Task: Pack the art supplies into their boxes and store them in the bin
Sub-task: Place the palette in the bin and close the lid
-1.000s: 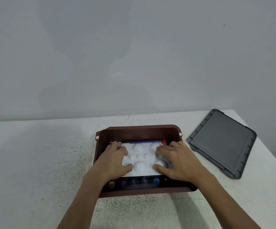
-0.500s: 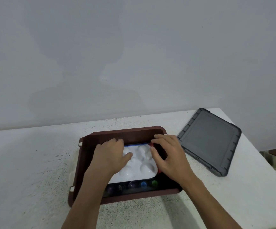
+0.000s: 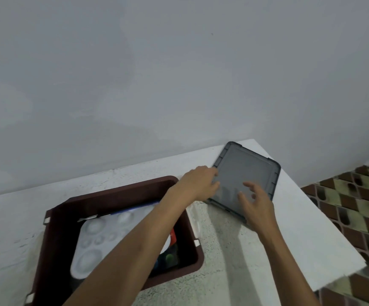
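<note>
Head view, one entry, two observers.

**Obs. 1:** Where is the task's thing?

**Obs. 2:** The dark grey lid [image 3: 248, 173] lies flat on the white surface [image 3: 278, 250]. It is to the right of the maroon bin [image 3: 117, 192] and a little beyond it, apart from the rim. The bin is uncovered. Inside are a white palette [image 3: 104, 239], a blue-handled brush [image 3: 121, 212] and paint pots [image 3: 168, 258].

**Obs. 1:** Hands?

**Obs. 2:** The left hand [image 3: 201, 182] reaches past the bin's far right corner, fingers at the lid's bin-side edge. That spot is blurred, so I cannot tell whether it grips or only touches. The right hand [image 3: 256, 202] is over the lid's near half, fingers spread, holding nothing.

**Obs. 1:** Orientation?

**Obs. 2:** The lid sits skewed to the bin, with one corner pointing back at it. I judge that the lid's long axis runs away from the person, leaning off from the bin. The bin's own long axis runs side to side. My estimate is about a quarter turn before seating.

**Obs. 1:** Failure modes?

**Obs. 2:** All judgement:
1. If the lid goes on unturned, it bridges the rim and will not close.
2. If it is lifted by the bin-side edge alone, it tips and may slip, so both hands should carry it.
3. The lid lies nearer the surface's drop-off than the bin does. A shove away from the bin could send it to the tiled floor [image 3: 355, 206].
4. If the palette or brush stands proud of the bin's rim, the lid will rock or jam.
5. The left forearm crosses above the bin and could snag the rim as the lid is drawn back.
</note>
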Demonstrator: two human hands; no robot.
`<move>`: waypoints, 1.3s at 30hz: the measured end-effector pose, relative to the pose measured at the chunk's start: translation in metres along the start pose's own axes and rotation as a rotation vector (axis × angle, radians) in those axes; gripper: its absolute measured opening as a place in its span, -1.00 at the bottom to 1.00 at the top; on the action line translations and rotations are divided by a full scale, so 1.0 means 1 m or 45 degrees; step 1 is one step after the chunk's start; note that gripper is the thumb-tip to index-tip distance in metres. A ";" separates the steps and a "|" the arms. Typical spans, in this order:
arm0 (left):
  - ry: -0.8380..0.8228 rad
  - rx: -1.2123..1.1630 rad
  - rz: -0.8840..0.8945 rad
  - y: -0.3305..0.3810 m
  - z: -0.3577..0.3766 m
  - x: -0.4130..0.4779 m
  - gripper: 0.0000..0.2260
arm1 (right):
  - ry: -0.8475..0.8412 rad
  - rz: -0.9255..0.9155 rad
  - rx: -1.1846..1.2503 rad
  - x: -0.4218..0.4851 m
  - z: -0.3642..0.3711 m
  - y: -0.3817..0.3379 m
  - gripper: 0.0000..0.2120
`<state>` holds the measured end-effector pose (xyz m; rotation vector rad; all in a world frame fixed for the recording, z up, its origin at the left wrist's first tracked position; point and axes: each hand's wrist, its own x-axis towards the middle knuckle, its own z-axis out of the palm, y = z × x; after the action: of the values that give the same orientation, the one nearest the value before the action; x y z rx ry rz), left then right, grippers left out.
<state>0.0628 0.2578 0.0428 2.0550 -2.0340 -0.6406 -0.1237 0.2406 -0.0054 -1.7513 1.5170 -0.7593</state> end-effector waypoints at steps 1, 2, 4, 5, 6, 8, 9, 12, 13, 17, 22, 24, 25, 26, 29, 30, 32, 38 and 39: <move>-0.080 0.027 -0.050 0.001 0.006 0.011 -0.58 | 0.002 0.032 -0.041 0.001 -0.005 0.007 -0.65; -0.153 0.052 -0.102 0.001 0.011 0.020 -0.55 | 0.012 0.059 -0.073 0.002 -0.008 0.014 -0.63; -0.267 0.060 -0.211 -0.001 0.024 0.031 -0.50 | 0.052 0.095 -0.121 0.005 -0.011 0.028 -0.61; -0.308 0.035 -0.265 -0.003 0.031 0.033 -0.47 | 0.069 0.116 -0.144 0.005 -0.011 0.034 -0.60; -0.348 -0.004 -0.319 -0.006 0.036 0.035 -0.43 | 0.074 0.145 -0.162 0.006 -0.010 0.039 -0.60; -0.423 -0.082 -0.409 -0.012 0.043 0.037 -0.36 | 0.042 0.191 -0.184 0.003 -0.006 0.046 -0.59; -0.438 -0.113 -0.425 -0.014 0.044 0.038 -0.35 | 0.017 0.200 -0.190 0.000 -0.003 0.048 -0.59; -0.363 -0.154 -0.381 -0.014 0.044 0.040 -0.40 | 0.018 0.182 -0.177 -0.008 0.003 0.051 -0.62; -0.328 -0.160 -0.362 -0.014 0.044 0.040 -0.44 | 0.049 0.179 -0.150 -0.009 0.003 0.050 -0.63; -0.156 -0.227 -0.348 -0.013 0.040 0.039 -0.51 | 0.219 0.313 0.137 -0.017 -0.006 0.045 -0.63; 0.257 -0.671 -0.375 -0.011 0.026 0.037 -0.61 | 0.400 0.670 0.802 -0.018 -0.025 0.021 -0.67; 0.323 -1.173 -0.418 -0.009 0.015 0.032 -0.63 | 0.412 0.686 0.995 -0.021 -0.031 0.006 -0.63; 0.338 -1.422 -0.446 -0.008 0.009 0.029 -0.64 | 0.409 0.668 1.049 -0.024 -0.033 -0.002 -0.61; 0.367 -1.615 -0.473 -0.006 0.002 0.025 -0.64 | 0.395 0.648 1.097 -0.026 -0.035 -0.009 -0.59; 0.471 -1.857 -0.513 -0.013 -0.011 0.012 -0.69 | 0.328 0.585 1.238 -0.033 -0.038 -0.025 -0.51; 0.487 -1.884 -0.511 -0.017 -0.016 0.004 -0.71 | 0.304 0.557 1.276 -0.036 -0.038 -0.031 -0.47; 0.508 -1.926 -0.511 -0.028 -0.023 -0.011 -0.73 | 0.270 0.498 1.367 -0.041 -0.038 -0.043 -0.43; 0.583 -2.126 -0.462 -0.076 -0.047 -0.071 -0.86 | 0.155 0.369 1.539 -0.052 -0.036 -0.076 -0.39; 0.593 -2.150 -0.451 -0.086 -0.051 -0.083 -0.86 | 0.138 0.360 1.553 -0.054 -0.034 -0.079 -0.39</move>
<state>0.1644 0.3345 0.0666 1.1637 -0.3268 -1.1542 -0.1120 0.2959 0.0791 -0.5787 0.9282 -1.2572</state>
